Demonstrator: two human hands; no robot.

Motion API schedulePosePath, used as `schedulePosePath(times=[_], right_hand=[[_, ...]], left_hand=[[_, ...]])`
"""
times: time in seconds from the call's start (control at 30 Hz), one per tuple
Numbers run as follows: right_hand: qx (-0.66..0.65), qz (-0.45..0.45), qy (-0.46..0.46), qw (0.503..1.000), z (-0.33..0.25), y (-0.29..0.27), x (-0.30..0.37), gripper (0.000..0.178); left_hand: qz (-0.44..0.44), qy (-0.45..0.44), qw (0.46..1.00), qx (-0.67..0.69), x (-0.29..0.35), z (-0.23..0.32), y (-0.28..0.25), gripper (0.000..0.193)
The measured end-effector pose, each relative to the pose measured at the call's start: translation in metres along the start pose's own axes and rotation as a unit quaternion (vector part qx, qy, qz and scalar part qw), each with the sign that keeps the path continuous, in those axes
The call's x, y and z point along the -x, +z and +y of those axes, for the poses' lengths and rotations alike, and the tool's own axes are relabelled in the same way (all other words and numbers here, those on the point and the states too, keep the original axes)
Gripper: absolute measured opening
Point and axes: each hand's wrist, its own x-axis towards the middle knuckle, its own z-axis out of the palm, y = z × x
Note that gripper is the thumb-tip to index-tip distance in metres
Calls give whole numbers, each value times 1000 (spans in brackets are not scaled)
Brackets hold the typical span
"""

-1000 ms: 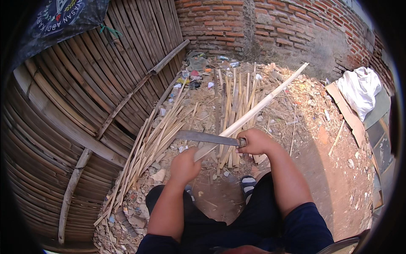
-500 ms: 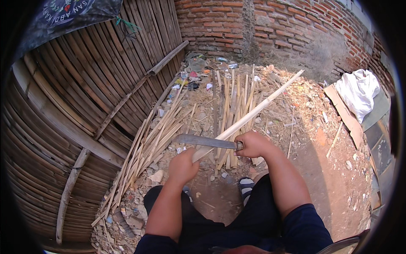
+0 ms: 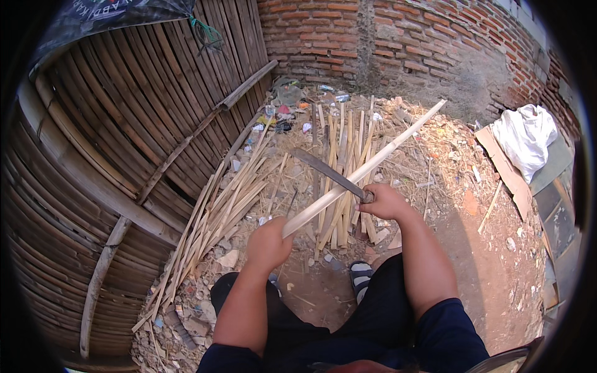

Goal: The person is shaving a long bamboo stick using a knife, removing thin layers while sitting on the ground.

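My left hand (image 3: pixel 268 245) is closed round the near end of a long, pale bamboo strip (image 3: pixel 385 151). The strip slants up and away to the right, off the ground. In my right hand (image 3: pixel 382 202) is the handle of a machete (image 3: pixel 328 171), gripped in a fist. Its dark, broad blade crosses the strip near the middle and points far left. Below the strip, a bundle of split bamboo strips (image 3: pixel 345 143) lies on the ground in front of my feet.
More bamboo strips (image 3: pixel 217 214) lie in a loose pile along the slatted bamboo wall (image 3: pixel 118 112) on the left. A brick wall (image 3: pixel 311 37) closes off the back. At right are a white sack (image 3: pixel 527 140) and a cardboard sheet (image 3: pixel 507 171). Rubble and litter cover the ground.
My right hand has moved away and slightly right along the strip with the machete. The blade has swung so its tip points farther from me. My left hand stays in place.
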Motion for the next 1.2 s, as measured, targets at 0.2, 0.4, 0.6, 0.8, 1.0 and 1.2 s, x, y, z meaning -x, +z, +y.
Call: schedulePosePath(times=[0.2,0.4,0.6,0.8,1.0,1.2], right_hand=[[89,-124,-101,983,-48,13,11,49],[-25,37,41,998,5,-4,-8,58],[11,8,-6,1000,-3,-3,2,57],[72,-112,-72,988,-51,0,16,46],[-42,56,19,997,3,-19,6,47],[-13,97,26,995,4,-12,9,47]], left_hand=[[-5,0,1000,-6,3,-4,1,30],[-15,-4,1000,0,-1,1,0,31],[-15,-7,1000,-2,0,1,0,30],[-7,12,1000,28,3,-6,1,29],[-18,4,999,46,1,4,-6,29],[-3,10,999,53,0,5,-4,26]])
